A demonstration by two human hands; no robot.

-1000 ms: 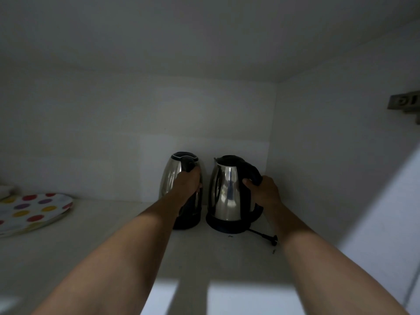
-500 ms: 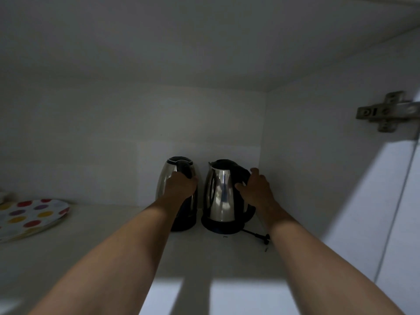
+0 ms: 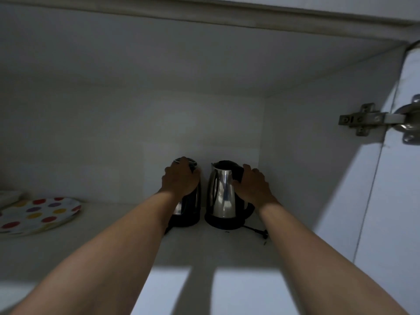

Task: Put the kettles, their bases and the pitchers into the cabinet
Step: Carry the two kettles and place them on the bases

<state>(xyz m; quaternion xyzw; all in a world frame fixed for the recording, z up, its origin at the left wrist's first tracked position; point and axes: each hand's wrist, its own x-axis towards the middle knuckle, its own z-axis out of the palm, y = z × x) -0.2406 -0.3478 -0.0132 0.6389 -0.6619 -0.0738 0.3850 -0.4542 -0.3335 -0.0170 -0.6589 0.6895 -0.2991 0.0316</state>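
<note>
Deep at the back right of the cabinet shelf, two steel kettles stood side by side, close but not touching. The left kettle sat upright on its black base, and most of its body was hidden behind the left hand. That hand lay over the top of it, palm down, fingers curled around the lid and upper part in a loose clasp; whether it truly squeezed the kettle could not be told. The right kettle stood on its own black base, its shiny side and spout facing the camera and leftward. The right hand rested against its dark handle on the right side, fingers partly spread and laid on the handle and lid rather than wrapped shut around them. A black cord with a plug trailed from that base toward the right wall of the cabinet. Both bare forearms reached in from the front edge of the shelf. Well apart on the far left of the same shelf lay a white plate with coloured dots. On the right wall a metal hinge joined the open door.
</note>
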